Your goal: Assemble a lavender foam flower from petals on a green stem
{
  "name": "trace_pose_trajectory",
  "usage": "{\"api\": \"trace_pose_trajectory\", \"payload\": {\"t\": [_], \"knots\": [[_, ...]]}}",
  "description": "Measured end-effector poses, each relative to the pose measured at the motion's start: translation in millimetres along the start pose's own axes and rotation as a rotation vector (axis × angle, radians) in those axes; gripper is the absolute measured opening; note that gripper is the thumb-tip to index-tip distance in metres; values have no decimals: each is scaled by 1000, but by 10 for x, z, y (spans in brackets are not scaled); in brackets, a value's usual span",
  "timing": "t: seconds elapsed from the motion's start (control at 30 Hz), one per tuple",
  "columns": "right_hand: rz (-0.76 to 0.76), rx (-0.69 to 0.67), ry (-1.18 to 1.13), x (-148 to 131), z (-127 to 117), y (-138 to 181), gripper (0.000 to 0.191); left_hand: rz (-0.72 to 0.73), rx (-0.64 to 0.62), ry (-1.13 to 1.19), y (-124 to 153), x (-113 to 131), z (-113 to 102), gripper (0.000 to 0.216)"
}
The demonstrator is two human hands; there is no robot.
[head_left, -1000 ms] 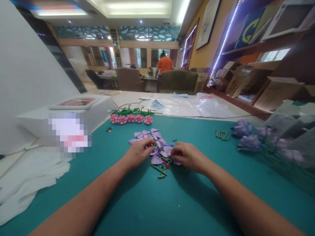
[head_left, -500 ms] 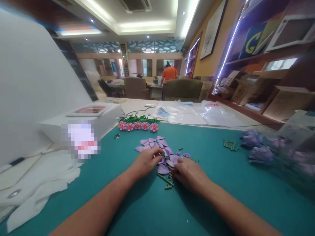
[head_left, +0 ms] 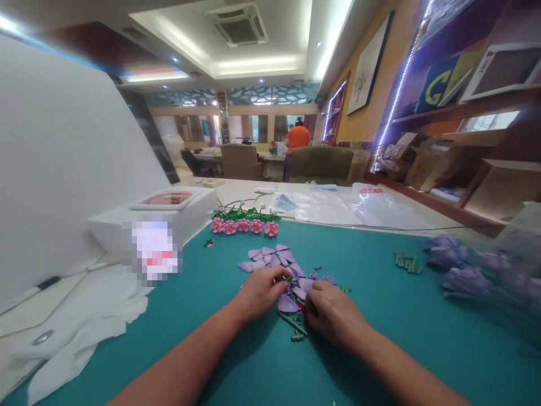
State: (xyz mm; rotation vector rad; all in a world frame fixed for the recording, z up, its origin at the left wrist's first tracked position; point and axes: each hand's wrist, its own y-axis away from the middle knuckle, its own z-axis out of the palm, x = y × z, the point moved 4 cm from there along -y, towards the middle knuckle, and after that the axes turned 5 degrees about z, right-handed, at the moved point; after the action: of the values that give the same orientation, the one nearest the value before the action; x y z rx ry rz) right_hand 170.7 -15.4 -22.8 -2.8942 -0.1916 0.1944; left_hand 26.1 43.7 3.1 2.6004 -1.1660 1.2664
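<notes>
A heap of loose purple petals (head_left: 270,258) lies on the teal mat (head_left: 236,361), with green stem pieces (head_left: 292,323) at its near edge. My left hand (head_left: 260,290) rests on the heap's near side, its fingers curled and pinched on a small piece that I cannot make out. My right hand (head_left: 332,311) sits close beside it, palm down, its fingers curled over the petals and hidden from view. The two hands almost touch above a single purple petal (head_left: 287,304).
A row of pink flowers with green leaves (head_left: 244,225) lies at the mat's far edge. Finished purple flowers (head_left: 460,270) and small green pieces (head_left: 406,261) lie to the right. A white box (head_left: 147,217) and white cloth (head_left: 84,327) are left. A person in orange (head_left: 298,137) stands far back.
The view has tilted up, so hands and petals sit lower in the picture. My hands have drawn closer together over the petal heap.
</notes>
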Motion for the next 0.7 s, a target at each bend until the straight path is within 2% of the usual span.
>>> {"api": "trace_pose_trajectory", "payload": {"t": [0.13,0.33,0.43,0.53,0.7], "knots": [[60,43,-200,66,-94,-32,11,13,-15,25,-1,28,-2,20],[165,27,-683,143,-130,-64,3,51,-34,23,-8,26,14,20],[150,42,-874,143,-137,-65,9,77,-54,-3,-2,33,26,19],[147,66,-943,144,-160,-60,14,99,-60,-38,6,50,31,18],[123,166,-843,146,-213,-48,11,125,-68,-100,12,92,42,17]]}}
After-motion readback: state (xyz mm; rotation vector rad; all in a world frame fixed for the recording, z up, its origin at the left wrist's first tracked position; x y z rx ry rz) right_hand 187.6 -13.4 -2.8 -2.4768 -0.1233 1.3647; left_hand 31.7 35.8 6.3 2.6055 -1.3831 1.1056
